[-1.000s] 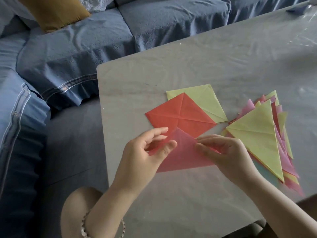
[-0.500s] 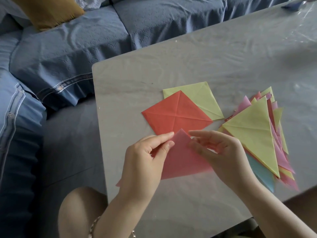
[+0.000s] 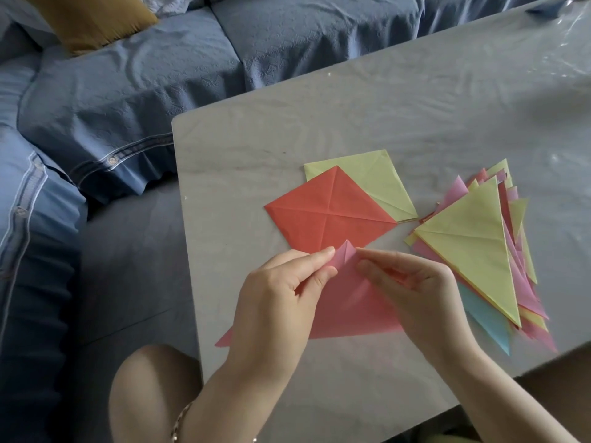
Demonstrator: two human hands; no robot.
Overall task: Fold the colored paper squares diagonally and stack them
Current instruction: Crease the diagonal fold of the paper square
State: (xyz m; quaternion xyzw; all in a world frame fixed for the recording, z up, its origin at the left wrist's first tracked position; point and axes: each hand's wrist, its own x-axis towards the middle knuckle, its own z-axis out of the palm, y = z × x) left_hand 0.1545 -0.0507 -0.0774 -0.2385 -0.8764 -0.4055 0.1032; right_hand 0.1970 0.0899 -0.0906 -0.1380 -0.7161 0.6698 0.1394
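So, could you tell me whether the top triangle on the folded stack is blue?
No, the top triangle on the folded stack is yellow-green; a blue triangle only peeks out below.

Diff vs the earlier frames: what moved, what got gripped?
The left hand and right hand slid together to the top corner of the pink paper. The left's fingers, spread before, now pinch it beside the right's. The orange square, yellow-green square and stack of folded triangles stayed put.
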